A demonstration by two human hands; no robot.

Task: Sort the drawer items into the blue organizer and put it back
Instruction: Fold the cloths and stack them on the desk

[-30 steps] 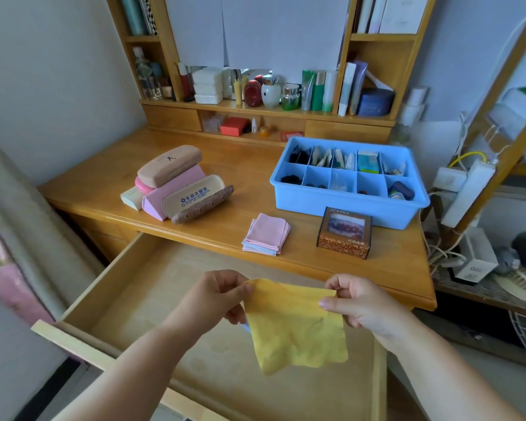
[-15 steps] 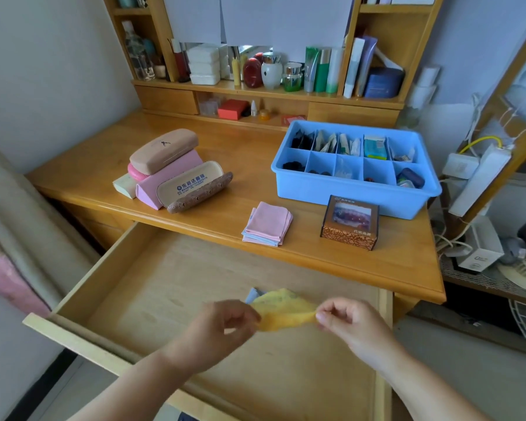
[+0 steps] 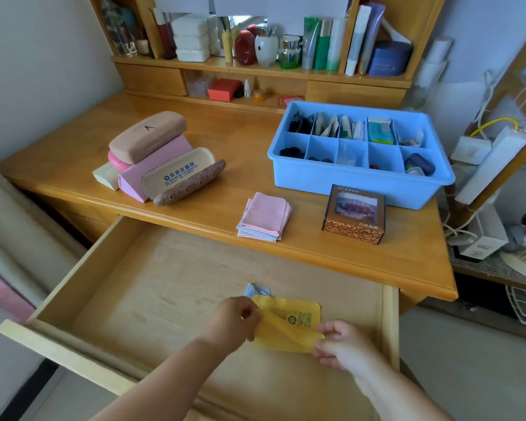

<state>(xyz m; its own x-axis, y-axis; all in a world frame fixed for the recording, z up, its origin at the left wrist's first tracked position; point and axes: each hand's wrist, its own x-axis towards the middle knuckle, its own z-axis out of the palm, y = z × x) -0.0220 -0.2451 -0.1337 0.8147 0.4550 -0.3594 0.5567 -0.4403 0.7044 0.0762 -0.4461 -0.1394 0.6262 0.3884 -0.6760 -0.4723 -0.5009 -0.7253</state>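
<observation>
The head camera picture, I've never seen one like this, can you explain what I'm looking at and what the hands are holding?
A camera worn on a person's head looks forward and down, so the two bare arms are the wearer's own; there is no robot. The left hand and right hand each pinch an edge of a yellow printed cloth, folding it over an open wooden drawer. On the wooden desk sit a blue plastic divided organizer, stacked glasses cases, folded pink cloths and a small patterned brown box.

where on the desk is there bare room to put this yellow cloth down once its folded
Bare wood lies between the glasses cases and the blue organizer, and left of the folded pink cloths along the desk's front edge. It is crowded around the brown box, beside the organizer.
</observation>
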